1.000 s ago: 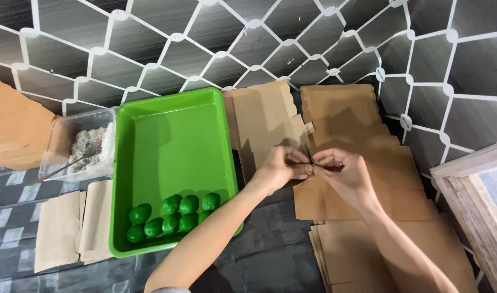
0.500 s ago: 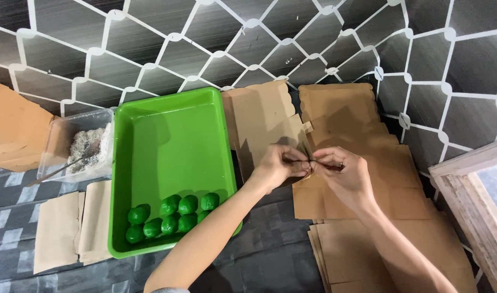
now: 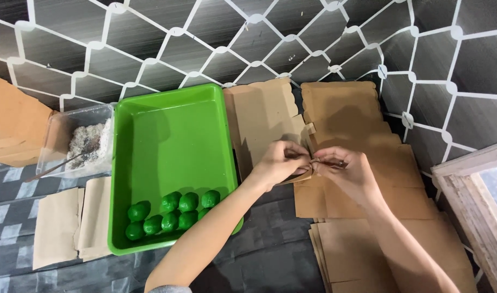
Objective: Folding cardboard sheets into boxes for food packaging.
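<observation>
Both hands are shown meeting above the brown paper sheets. The left hand (image 3: pixel 278 163) is curled, its fingertips pinching the folded edge of a small brown paper packet (image 3: pixel 304 172); the right hand (image 3: pixel 346 171) is likewise closed in a pinch on the packet's other end, where what appears to be a thin tie or twisted strip is gripped, though its exact kind cannot be told. The packet is held just above the counter (image 3: pixel 275 255), between a flat paper sheet (image 3: pixel 262 116) to the left and a stack of overlapping paper sheets (image 3: pixel 367 135) to the right.

The step in hand is judged to be the closing of the packet. It would be done best if the fold is kept pinched firmly by one hand while the end is tightened by the other, with the pull kept short and even so that the thin paper is not torn and the contents are not squeezed.

Beside the left forearm, a green tray (image 3: pixel 172 130) is seen, with a cluster of green balls (image 3: pixel 170 214) lying at its near end. Further left stand a clear tub of white shreds (image 3: pixel 83 144) and more folded paper (image 3: pixel 69 225).
</observation>
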